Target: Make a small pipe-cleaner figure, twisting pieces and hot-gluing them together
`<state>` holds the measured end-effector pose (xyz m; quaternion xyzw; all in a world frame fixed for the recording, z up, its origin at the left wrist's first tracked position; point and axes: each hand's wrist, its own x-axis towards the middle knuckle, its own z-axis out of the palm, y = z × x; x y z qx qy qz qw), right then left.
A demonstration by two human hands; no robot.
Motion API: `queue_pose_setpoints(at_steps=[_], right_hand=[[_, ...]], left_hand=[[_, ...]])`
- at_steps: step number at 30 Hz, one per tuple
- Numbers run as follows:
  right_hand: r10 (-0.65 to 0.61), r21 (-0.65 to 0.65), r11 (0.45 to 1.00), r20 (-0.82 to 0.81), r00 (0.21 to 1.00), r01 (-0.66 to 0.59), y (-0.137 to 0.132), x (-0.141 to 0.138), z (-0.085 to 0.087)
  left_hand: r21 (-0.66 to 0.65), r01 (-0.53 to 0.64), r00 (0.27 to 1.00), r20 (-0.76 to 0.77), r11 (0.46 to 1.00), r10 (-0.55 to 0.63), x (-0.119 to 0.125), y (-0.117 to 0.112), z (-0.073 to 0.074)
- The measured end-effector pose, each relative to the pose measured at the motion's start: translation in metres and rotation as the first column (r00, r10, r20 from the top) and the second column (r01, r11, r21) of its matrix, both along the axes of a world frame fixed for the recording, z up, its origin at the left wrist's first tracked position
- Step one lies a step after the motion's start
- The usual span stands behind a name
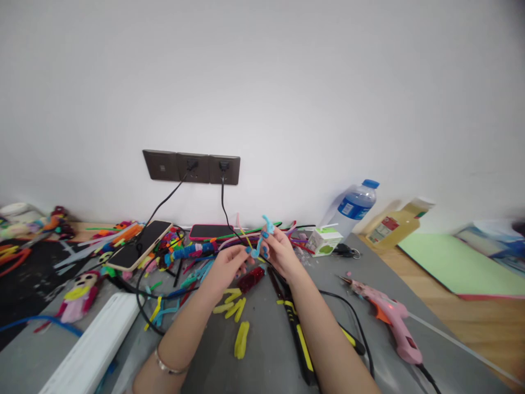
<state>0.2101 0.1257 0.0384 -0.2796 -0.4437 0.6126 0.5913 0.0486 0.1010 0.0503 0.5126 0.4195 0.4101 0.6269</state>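
Note:
In front of me, both hands work on a light-blue pipe cleaner (268, 223) bent into a small curled shape. My right hand (281, 251) is closed around its middle, with the upper end sticking out above the fingers. My left hand (229, 265) pinches at the lower curl, thumb and forefinger together. A thin yellow strand (245, 234) rises beside the left fingertips; whether it is held, I cannot tell. Below the hands lie folded yellow pipe-cleaner pieces (241, 339) and a dark red object (251, 279). Pliers with black-and-yellow handles (301, 342) lie by my right forearm.
A pink hot-glue gun (389, 317) with its cord lies at right. Behind it stand a water bottle (356, 205), a small white box (324, 241) and a yellowish bottle (396, 224). Left are a phone (141, 245), a pipe-cleaner doll (80, 295), a white bar (94, 345) and black cables.

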Motion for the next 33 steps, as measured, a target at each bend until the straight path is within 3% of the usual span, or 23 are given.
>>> queue_pose_setpoints(at_steps=[2, 5, 18, 25, 30, 33], right_hand=[[-0.041, -0.015, 0.999, -0.064, 0.997, 0.04, 0.0002, 0.0011, 0.0015], [-0.015, -0.016, 1.0, -0.084, 0.996, 0.014, -0.0013, 0.0009, 0.003], [0.127, -0.047, 0.991, 0.053, 0.99, -0.125, -0.0036, 0.0002, 0.0003], [0.054, -0.04, 0.998, 0.063, 0.997, -0.052, -0.0023, 0.0006, 0.0005], [0.062, -0.043, 0.997, 0.075, 0.995, -0.059, -0.0036, 0.0006, 0.0024], [0.069, -0.051, 0.997, 0.068, 0.995, -0.065, -0.0029, 0.0006, 0.0015]], left_hand=[[-0.049, -0.126, 0.989, 0.073, 0.991, 0.129, -0.0001, 0.0036, -0.0022], [-0.096, -0.189, 0.971, 0.131, 0.977, 0.201, 0.0, 0.0049, -0.0033], [0.002, -0.251, 0.962, 0.113, 0.968, 0.249, 0.001, 0.0054, -0.0067], [0.017, -0.212, 0.973, 0.101, 0.977, 0.209, 0.0011, 0.0036, -0.0046], [-0.015, -0.294, 0.947, 0.133, 0.956, 0.293, 0.0008, 0.004, -0.0039], [0.0, -0.278, 0.955, 0.11, 0.96, 0.277, -0.0008, 0.0061, -0.0059]])
